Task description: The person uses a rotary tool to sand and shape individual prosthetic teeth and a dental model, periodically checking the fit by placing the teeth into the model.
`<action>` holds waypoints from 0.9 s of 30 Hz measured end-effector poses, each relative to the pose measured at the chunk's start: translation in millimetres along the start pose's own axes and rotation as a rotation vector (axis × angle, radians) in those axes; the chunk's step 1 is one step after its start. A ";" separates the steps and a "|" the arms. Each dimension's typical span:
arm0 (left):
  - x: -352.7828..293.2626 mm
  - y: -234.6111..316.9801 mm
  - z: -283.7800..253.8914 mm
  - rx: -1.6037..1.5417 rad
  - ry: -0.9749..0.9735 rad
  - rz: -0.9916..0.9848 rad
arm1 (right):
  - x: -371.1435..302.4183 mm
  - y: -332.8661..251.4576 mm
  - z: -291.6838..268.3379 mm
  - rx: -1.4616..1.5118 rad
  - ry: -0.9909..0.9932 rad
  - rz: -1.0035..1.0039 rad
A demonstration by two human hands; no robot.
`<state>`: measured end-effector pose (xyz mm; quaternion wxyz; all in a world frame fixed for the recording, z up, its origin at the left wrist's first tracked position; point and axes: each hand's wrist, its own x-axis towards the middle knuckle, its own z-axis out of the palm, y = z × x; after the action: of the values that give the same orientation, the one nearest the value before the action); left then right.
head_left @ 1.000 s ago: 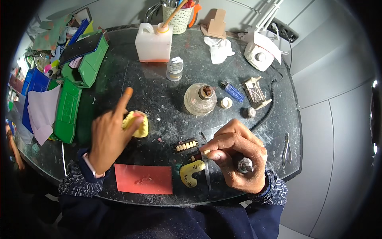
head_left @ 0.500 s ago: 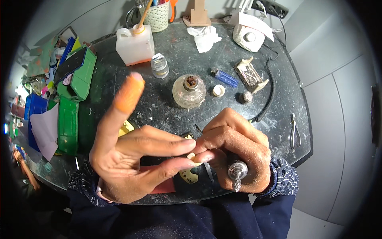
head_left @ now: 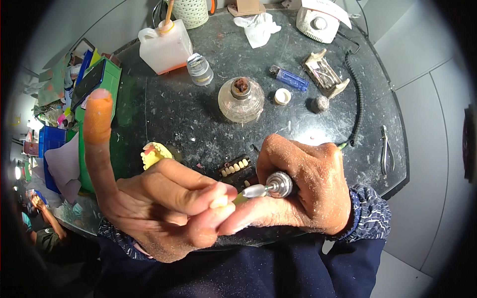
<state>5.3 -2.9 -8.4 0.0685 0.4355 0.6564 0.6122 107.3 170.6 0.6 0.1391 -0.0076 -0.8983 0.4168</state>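
Ivory tooth [head_left: 219,201] between left hand [head_left: 159,211] fingertips, right hand [head_left: 310,191] around handpiece [head_left: 279,185], any dial [head_left: 318,23] lettering illegible

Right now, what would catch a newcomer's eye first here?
A raised, orange-wrapped finger stands out at the picture's left. Near the centre, the left hand pinches a small cream tooth beside a rotary tool in the right hand. Beyond them sits a round glass bottle.

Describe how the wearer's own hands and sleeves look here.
Both are ungloved. The left hand has an orange wrap around one finger, leaving its tip uncovered. Pale dust speckles the right hand. The dark sleeves end in gathered, white-patterned cuffs, with plain navy clothing behind.
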 end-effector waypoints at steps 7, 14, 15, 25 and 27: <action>8.2 -0.7 -5.7 0.040 -0.160 0.223 | -1.0 -2.7 -0.9 0.004 -0.065 0.016; 0.3 5.3 1.9 -0.005 -0.035 0.030 | -2.1 -3.6 1.4 -0.001 -0.101 0.053; 0.6 6.3 2.3 -0.010 -0.036 0.013 | -2.6 -4.4 1.2 -0.003 -0.090 0.058; 2.4 7.1 3.1 0.001 -0.046 -0.048 | -0.9 -3.0 2.7 -0.001 -0.095 0.049; 2.8 6.8 2.6 -0.002 -0.051 -0.057 | -0.6 -0.5 3.4 0.015 -0.101 0.054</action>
<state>8.5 0.0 -1.9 0.1031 0.4319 0.6660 0.5994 107.1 167.6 -1.2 0.0822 -0.0098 -0.9004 0.4271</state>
